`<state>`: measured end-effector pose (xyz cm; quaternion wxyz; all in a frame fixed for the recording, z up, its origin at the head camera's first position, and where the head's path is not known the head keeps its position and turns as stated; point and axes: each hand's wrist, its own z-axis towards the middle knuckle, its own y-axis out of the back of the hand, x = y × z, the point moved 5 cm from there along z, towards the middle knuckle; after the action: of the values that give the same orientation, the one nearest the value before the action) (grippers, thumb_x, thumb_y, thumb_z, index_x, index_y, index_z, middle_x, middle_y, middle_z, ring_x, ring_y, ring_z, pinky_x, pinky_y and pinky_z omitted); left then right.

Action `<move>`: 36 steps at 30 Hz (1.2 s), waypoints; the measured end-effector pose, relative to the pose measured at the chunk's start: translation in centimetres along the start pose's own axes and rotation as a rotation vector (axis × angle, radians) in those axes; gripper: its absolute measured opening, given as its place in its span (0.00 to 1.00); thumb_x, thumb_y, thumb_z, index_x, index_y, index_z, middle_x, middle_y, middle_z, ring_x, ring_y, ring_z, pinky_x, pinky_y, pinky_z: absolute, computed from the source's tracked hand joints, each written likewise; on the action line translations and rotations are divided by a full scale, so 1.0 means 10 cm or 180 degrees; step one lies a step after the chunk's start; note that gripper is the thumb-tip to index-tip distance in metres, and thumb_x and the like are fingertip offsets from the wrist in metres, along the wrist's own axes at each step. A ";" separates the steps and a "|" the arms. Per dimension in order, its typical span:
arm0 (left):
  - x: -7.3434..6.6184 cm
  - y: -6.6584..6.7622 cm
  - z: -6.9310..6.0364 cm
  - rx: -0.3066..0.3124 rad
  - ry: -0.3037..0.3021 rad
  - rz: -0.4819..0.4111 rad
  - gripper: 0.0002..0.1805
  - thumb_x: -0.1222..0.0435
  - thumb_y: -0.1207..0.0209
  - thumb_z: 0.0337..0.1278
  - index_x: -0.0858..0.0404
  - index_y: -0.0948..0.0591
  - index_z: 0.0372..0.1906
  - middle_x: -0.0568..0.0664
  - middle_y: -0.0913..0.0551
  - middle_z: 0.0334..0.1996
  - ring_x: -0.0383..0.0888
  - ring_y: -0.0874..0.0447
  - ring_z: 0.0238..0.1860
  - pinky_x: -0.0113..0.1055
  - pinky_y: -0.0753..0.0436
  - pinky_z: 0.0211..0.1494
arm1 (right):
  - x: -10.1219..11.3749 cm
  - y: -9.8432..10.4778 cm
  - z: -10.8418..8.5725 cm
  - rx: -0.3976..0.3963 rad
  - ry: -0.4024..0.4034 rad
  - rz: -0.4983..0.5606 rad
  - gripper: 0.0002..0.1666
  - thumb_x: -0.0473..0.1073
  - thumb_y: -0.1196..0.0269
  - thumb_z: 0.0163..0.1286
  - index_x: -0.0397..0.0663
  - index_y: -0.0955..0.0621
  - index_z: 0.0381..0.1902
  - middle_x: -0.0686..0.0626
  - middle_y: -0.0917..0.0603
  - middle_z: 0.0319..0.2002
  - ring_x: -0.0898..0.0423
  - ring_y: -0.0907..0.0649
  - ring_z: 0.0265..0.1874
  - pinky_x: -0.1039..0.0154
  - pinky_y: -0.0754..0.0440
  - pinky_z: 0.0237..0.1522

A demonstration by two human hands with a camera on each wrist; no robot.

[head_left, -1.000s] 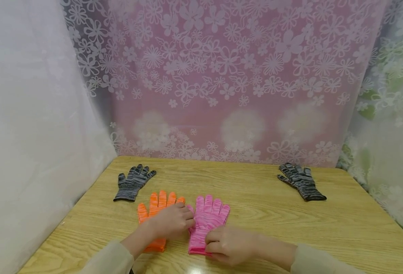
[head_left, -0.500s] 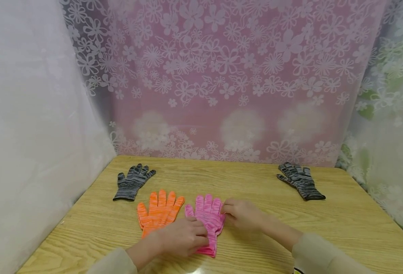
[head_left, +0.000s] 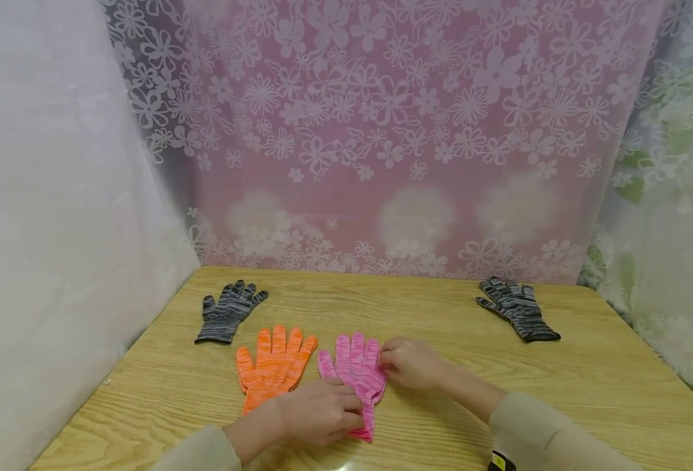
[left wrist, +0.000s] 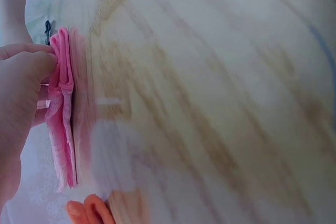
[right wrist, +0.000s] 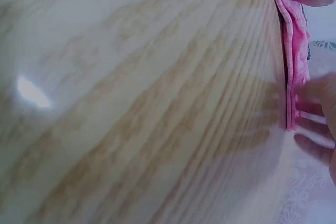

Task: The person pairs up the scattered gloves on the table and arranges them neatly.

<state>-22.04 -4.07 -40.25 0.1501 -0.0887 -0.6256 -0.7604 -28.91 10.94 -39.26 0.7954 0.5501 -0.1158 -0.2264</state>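
A pink knit glove (head_left: 358,366) lies on the table with its fingers pointing away from me. My left hand (head_left: 323,412) pinches its cuff end; in the left wrist view the thumb lies against the pink glove (left wrist: 64,72), other fingers partly behind it. At the glove's right edge, my right hand (head_left: 411,363) pinches the material near the little finger. The right wrist view shows the right hand (right wrist: 320,114) blurred, several fingers spread beside the glove (right wrist: 296,51). An orange knit glove (head_left: 276,363) lies flat just left of the pink one, its lower part covered by my left forearm.
On the wood-grain table (head_left: 440,425), a grey-black glove (head_left: 229,314) lies at the back left and another grey-black glove (head_left: 517,307) at the back right. A pink flowered curtain (head_left: 382,163) hangs behind the table. Pale sheeting (head_left: 70,229) hangs at the left.
My left hand has moved from between the gloves to the pink glove's cuff. My right hand has moved from the cuff up to the glove's right edge. The grey-black gloves stay put.
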 end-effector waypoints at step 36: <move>0.02 -0.02 0.01 0.0015 0.0211 -0.0301 0.04 0.60 0.41 0.56 0.49 0.18 0.36 0.37 0.26 0.33 0.31 0.30 0.36 0.21 0.30 0.39 | 0.26 0.08 -0.01 -0.0037 0.1446 -0.0044 0.03 0.37 0.37 0.58 0.52 0.17 0.29 0.58 0.20 0.32 0.63 0.21 0.37 0.73 0.27 0.45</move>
<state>-22.25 -3.96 -40.33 0.1350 -0.0335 -0.6256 -0.7676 -26.41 10.04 -38.72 0.8027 0.5831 0.0713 -0.1028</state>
